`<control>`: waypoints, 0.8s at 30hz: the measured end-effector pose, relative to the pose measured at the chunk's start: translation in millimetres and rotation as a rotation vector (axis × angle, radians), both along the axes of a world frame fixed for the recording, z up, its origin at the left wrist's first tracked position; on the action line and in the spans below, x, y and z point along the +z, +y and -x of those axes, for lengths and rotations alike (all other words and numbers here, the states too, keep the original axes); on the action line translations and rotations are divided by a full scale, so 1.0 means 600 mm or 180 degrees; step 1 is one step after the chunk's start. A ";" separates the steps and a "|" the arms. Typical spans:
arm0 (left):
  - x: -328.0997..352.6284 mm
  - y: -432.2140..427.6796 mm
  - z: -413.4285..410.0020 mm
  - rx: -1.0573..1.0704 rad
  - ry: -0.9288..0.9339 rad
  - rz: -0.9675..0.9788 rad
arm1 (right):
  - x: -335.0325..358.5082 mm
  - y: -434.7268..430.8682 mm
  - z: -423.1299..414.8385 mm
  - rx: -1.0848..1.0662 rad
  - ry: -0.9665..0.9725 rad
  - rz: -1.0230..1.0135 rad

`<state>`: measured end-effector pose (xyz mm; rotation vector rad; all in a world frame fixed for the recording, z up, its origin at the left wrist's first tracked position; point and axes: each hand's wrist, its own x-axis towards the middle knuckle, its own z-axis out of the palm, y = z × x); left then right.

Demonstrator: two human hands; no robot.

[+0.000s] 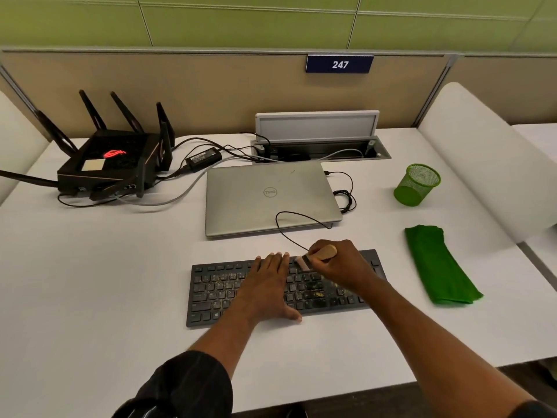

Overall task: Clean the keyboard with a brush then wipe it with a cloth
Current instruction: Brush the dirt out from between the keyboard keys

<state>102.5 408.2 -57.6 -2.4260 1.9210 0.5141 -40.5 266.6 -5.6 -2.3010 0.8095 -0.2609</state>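
Observation:
A black keyboard [217,292] lies on the white desk in front of me, with yellowish crumbs on its right-hand keys. My left hand [268,285] rests flat on the middle of the keyboard, fingers straight. My right hand [340,263] grips a small brush [302,263] by its wooden handle, its pale bristles touching the upper rows of keys. A folded green cloth [437,267] lies on the desk to the right of the keyboard.
A closed silver laptop [265,194] sits just behind the keyboard, the keyboard's thin cable looping over it. A black router [111,164] with antennas stands back left with cables. A green mesh cup [417,184] stands back right. The desk edge [331,396] is near me.

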 end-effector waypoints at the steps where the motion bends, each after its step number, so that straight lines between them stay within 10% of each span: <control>1: 0.000 0.001 0.000 0.0000 0.0003 -0.0003 | 0.001 0.001 0.000 -0.0021 -0.0059 -0.0008; 24: -0.003 0.022 -0.026 0.0057 -0.0057 -0.0114 | 0.013 -0.010 -0.013 0.0042 0.0182 -0.0025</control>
